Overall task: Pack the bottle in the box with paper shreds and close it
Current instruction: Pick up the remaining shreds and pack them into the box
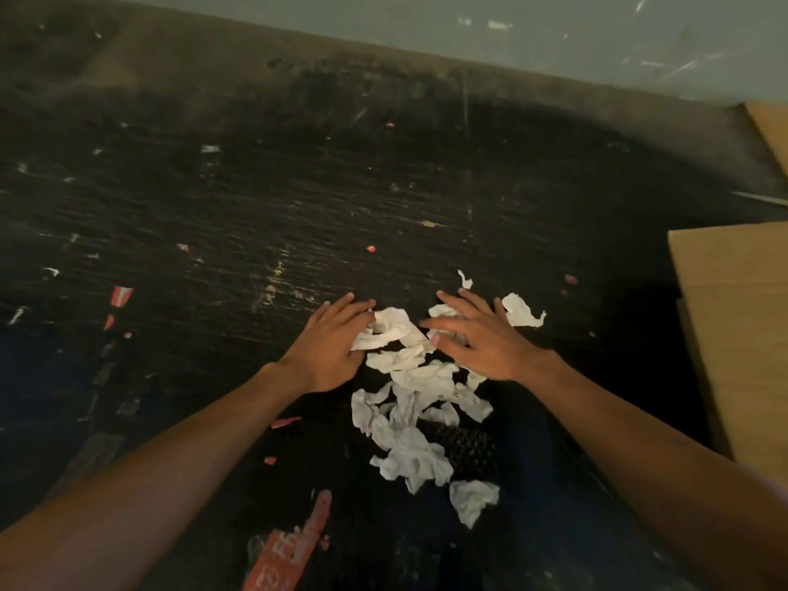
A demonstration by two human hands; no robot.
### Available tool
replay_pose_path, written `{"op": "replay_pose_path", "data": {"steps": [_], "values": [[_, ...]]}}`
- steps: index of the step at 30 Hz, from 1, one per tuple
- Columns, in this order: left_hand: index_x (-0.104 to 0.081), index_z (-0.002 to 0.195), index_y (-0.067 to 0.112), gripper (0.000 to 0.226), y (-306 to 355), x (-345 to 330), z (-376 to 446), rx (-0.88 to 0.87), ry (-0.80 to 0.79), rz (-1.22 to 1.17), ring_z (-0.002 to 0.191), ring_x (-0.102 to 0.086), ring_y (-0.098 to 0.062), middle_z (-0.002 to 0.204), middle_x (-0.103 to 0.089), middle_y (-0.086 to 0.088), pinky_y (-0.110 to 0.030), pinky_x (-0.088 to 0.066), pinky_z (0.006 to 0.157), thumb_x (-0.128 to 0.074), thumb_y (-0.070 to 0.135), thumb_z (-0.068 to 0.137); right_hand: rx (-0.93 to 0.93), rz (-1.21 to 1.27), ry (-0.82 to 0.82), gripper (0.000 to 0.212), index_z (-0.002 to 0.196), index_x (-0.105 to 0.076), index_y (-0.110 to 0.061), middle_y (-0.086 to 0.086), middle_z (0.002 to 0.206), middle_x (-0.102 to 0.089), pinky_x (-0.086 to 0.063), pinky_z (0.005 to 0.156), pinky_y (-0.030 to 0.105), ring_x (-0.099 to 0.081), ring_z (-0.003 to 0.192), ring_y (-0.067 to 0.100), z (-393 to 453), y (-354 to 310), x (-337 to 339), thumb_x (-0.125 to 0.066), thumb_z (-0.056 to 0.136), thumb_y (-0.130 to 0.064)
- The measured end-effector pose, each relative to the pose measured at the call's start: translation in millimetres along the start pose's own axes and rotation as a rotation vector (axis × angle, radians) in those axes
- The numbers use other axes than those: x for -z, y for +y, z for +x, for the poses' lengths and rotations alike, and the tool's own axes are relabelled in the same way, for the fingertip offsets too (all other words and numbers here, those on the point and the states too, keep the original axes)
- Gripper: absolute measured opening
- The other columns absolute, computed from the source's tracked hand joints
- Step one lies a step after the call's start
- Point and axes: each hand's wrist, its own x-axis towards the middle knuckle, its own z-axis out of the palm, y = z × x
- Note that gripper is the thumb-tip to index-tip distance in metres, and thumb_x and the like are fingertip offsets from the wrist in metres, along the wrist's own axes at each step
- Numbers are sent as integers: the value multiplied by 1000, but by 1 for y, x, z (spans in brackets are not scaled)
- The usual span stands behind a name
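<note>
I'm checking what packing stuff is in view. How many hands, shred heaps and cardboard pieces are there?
Bare hands: 2, the left hand and right hand, both on the shreds
Heap of torn white paper shreds: 1
Tan cardboard pieces at the right edge: 2
Total: 5

Both hands, left (330,343) and right (482,339), rest flat on white paper shreds (409,403) scattered over a dark table (256,206).

Single head view – looks steeply down, close over the dark table (264,215)
</note>
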Motion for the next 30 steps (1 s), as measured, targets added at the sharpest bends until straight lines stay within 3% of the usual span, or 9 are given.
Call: {"op": "replay_pose_path", "data": {"steps": [4, 8, 12, 15, 17, 21, 23, 26, 30], "values": [[-23, 154, 18, 73, 20, -1, -25, 7, -66, -37, 152, 0, -18, 165, -11, 3, -45, -6, 122, -34, 59, 95, 16, 48, 57, 41, 137, -50, -49, -5, 164, -17, -9, 118, 59, -2, 151, 17, -51, 0, -18, -35, 99, -58], [-31, 148, 24, 51, 39, -1, -48, 28, -59, -137, 151, -7, -18, 164, -15, 2, -42, -8, 121, -38, 42, 101, 68, 233, 282, 31, 115, -69, -41, -3, 156, -37, -17, 118, 53, -22, 147, 14, -90, 4, -26, -45, 97, -51], [-44, 128, 20, 35, 48, 5, -43, 164, 193, -284, 144, -30, -22, 158, -30, -6, -44, -24, 118, -49, 24, 94, -316, 508, 565, 36, 126, -59, -39, 3, 157, -33, -20, 116, 51, -23, 146, 21, -69, 36, 5, -44, 96, -52], [-32, 144, 22, 51, 65, 5, -33, 188, 177, -355, 145, -29, -24, 161, -24, -4, -48, -24, 117, -45, 42, 98, -494, 437, 380, 57, 150, -31, -39, 7, 164, -18, -9, 118, 60, -10, 151, 28, -43, 57, 6, -30, 97, -62], [-22, 152, 26, 63, 73, -4, -29, 144, 81, -279, 149, -20, -24, 163, -21, -3, -51, -16, 120, -35, 56, 98, -463, 316, 251, 60, 152, -28, -36, 5, 164, -17, -3, 118, 60, -7, 152, 28, -40, 52, -7, -22, 99, -62], [-6, 157, 29, 80, 71, -24, -27, 134, -5, -144, 152, 4, -22, 166, -10, 1, -50, 2, 121, -23, 72, 92, -193, 413, 258, 46, 140, -49, -32, 4, 146, -51, -37, 108, 44, -46, 134, 23, -60, 16, -19, -29, 103, -51], [-4, 157, 27, 84, 71, -28, -27, 130, 9, -128, 152, 5, -22, 165, -10, 0, -49, 3, 121, -24, 74, 90, -147, 445, 341, 44, 136, -53, -28, 2, 136, -59, -41, 100, 36, -53, 125, 19, -54, 12, -12, -32, 103, -48], [2, 157, 26, 88, 73, -30, -28, 134, 4, -108, 152, 6, -22, 166, -8, 0, -49, 4, 122, -25, 74, 89, -240, 437, 385, 52, 148, -38, -28, 6, 155, -39, -28, 115, 46, -31, 144, 24, -17, 23, 5, -31, 102, -51], [10, 156, 23, 91, 69, -26, -25, 132, -27, -84, 151, 10, -20, 166, -1, 1, -49, 3, 122, -26, 74, 90, -249, 275, 156, 61, 157, -14, -31, 4, 166, -5, -4, 119, 57, -4, 152, 27, 27, 25, 25, -26, 102, -56]]}}
